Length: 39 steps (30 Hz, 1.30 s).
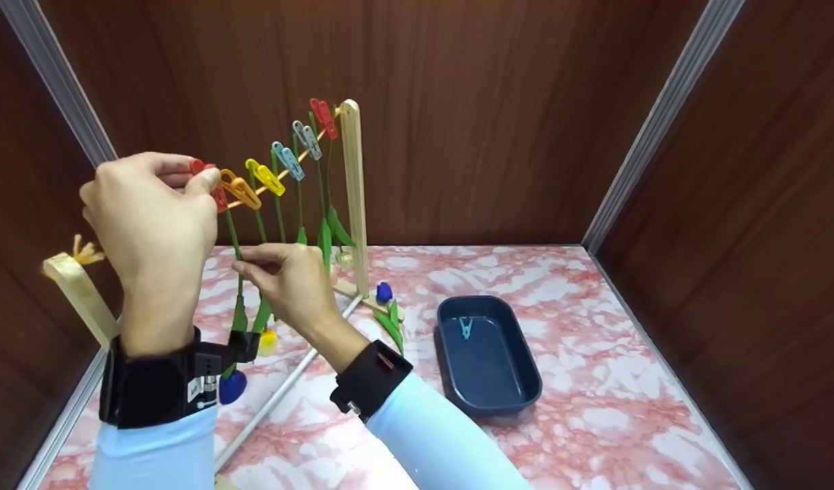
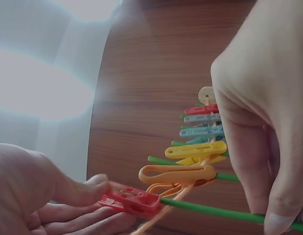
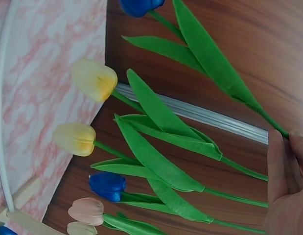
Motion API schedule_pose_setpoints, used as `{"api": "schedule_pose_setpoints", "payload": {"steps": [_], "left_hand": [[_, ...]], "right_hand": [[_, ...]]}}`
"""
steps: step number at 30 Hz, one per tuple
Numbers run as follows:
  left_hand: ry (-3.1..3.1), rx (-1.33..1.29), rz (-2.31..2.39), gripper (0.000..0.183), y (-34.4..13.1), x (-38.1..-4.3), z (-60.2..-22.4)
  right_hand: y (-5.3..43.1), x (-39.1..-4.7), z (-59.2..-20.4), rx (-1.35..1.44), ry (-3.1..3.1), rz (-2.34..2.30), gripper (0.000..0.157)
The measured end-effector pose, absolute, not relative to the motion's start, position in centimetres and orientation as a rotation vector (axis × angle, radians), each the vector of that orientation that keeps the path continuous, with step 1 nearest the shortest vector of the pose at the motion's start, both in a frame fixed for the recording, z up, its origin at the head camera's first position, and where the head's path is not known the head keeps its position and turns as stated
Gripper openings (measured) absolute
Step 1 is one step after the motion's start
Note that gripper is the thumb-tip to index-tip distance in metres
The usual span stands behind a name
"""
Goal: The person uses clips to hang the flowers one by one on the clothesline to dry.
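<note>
My left hand [image 1: 154,211] pinches a red clothespin [image 2: 136,200] between thumb and fingers, at the near part of an orange cord [image 2: 163,211]. The clothespin sits over the cord, at the top of a green stem [image 2: 210,209]. Lower down, my right hand [image 1: 291,279] pinches that same stem between thumb and fingertips. Its blue tulip [image 1: 233,386] hangs head down, with long green leaves [image 3: 215,58]. Beyond it, orange [image 1: 241,190], yellow [image 1: 265,178], light blue [image 1: 289,162], grey [image 1: 308,139] and red clothespins [image 1: 325,119] hold more upside-down tulips on the cord.
Wooden posts stand at the far end [image 1: 354,197] and near left [image 1: 83,299], with a white rod [image 1: 287,384] running low between them. A dark blue tray [image 1: 488,367] at right holds a light blue clothespin [image 1: 466,328]. Another blue tulip [image 1: 385,292] is by the far post's foot.
</note>
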<state>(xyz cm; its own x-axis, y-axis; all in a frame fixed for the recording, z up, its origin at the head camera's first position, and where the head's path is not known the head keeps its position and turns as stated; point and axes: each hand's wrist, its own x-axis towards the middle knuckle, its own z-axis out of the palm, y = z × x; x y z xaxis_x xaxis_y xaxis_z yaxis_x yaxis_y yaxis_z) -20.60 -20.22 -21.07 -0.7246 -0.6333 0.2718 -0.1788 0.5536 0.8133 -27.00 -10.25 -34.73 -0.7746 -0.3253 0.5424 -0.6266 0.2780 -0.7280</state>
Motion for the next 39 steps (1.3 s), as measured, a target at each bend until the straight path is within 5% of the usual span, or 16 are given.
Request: {"api": "schedule_pose_setpoints", "payload": {"steps": [7,39], "left_hand": [[-2.385,0.551,-1.043,0.049,-20.6,-20.7,-21.0],[-2.427,0.575,-0.888,0.038,-21.4,-21.2,-20.9]], "right_hand": [[-10.2,-27.3,-35.0,0.879,-2.258,1.506,0.015],[-11.2,-28.1,-35.1,0.858,-2.276,1.516,0.013]]}}
